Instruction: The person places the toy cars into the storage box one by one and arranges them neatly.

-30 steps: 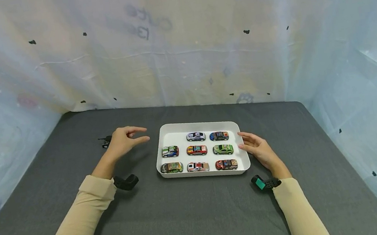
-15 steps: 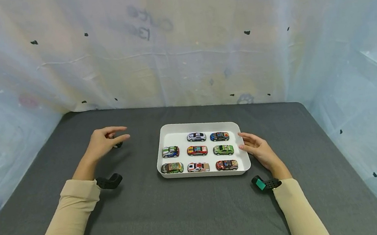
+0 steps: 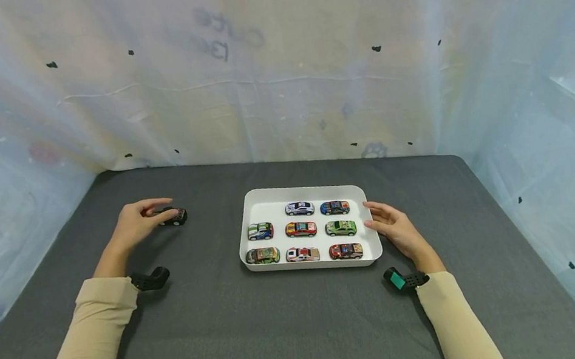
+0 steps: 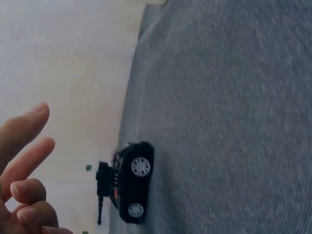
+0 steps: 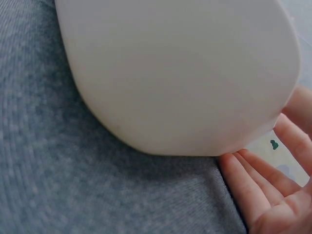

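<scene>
On the left of the head view, my left hand (image 3: 138, 224) is at a black toy car (image 3: 177, 216) with a gun-like piece on its roof. The left wrist view shows this toy car (image 4: 134, 183) standing on the cloth, apart from the visible fingers (image 4: 29, 165), with its silver-rimmed wheels towards the camera. My right hand (image 3: 395, 230) grips the right rim of a white tray (image 3: 295, 191). Some fingertips press the tray's outer wall (image 5: 180, 97), while other fingers reach over its edge. Several colourful toy cars (image 3: 300, 229) stand in rows inside the tray.
Dark grey cloth (image 3: 308, 330) covers the table. A pale printed curtain (image 3: 274, 83) hangs behind it and at both sides. Each wrist wears a black camera mount, the left mount (image 3: 151, 279) and the right mount (image 3: 405, 279) both low over the cloth.
My left hand has moved left, away from the tray, to the black toy car, which shows more beyond the fingers. The right hand and the tray have stayed in place.
</scene>
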### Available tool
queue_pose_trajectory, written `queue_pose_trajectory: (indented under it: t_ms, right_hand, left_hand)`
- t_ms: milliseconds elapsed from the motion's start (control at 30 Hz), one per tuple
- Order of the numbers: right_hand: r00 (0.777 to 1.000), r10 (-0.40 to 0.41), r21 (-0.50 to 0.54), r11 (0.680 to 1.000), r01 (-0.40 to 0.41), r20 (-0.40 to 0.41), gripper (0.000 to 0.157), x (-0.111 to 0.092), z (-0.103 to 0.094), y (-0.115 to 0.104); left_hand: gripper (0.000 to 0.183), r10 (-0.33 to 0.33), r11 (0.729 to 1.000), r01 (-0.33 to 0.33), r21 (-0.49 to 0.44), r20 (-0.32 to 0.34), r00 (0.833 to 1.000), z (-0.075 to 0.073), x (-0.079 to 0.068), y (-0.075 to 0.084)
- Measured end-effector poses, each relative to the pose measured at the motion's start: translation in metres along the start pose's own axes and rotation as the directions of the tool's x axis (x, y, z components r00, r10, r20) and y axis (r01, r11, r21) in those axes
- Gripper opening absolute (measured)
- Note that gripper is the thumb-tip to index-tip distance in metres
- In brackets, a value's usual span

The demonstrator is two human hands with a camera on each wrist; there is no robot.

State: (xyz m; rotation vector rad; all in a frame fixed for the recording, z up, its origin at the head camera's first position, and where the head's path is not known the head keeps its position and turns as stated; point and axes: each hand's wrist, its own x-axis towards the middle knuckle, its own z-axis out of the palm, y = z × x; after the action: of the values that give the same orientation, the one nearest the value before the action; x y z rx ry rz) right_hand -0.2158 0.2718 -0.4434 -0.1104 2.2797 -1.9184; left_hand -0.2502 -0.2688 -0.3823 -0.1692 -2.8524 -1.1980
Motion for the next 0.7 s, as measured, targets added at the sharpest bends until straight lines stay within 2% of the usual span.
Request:
queue_pose_trajectory:
  t_ms: [133, 367, 700]
  right_hand:
    - [1.000, 0.009, 0.000, 1.000, -0.009, -0.002, 0.061, -0.001, 0.000, -0.001]
    - [1.000, 0.005, 0.005, 1.000, -0.005, -0.002, 0.060, -0.001, 0.000, -0.001]
    - [1.000, 0.004, 0.003, 1.000, -0.004, -0.004, 0.060, -0.001, 0.001, -0.002]
  left_hand:
    - [0.054, 0.008, 1.000, -0.008, 0.011, -0.001, 1.000, 0.000, 0.001, -0.007]
    - [0.049, 0.036, 0.994, -0.038, 0.100, 0.014, 0.999, -0.003, 0.005, -0.017]
    - [0.051, 0.002, 0.983, -0.013, 0.184, 0.057, 0.998, -0.004, 0.015, -0.028]
